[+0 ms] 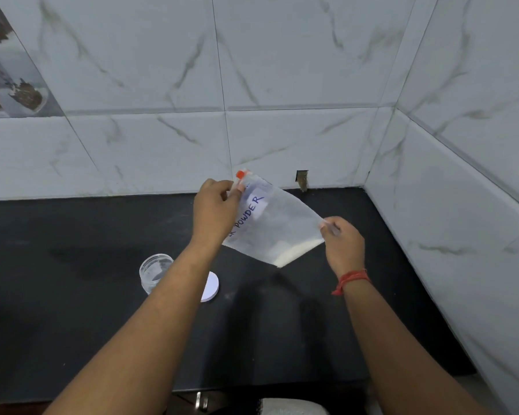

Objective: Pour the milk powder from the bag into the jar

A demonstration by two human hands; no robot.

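Black counter [72, 295] under tiled walls, bare apart from the jar set. Bag [277, 226] held in the air above the counter, tilted, slider end up at 11 o'clock, one bottom corner lowest at 6 o'clock; powder [294, 251] heaped in that low corner, probably so nothing sits near the mouth while the seal is worked. Label reading "POWDER" partly covered. Left hand [215, 211] closed in a pinch on the bag's top edge just beside the orange slider [240, 174], likely placed to draw it open. Right hand [343, 242] closed in a pinch on the corner at 3 o'clock, apparently to keep the film taut against that pull. Jar [155, 272] upright and open at 8 o'clock from the bag, well apart, mouth clear for the pour; partly hidden by the left forearm. White lid [212, 287] flat just beside the jar at its 3 o'clock, out of the way. Pour not yet begun.
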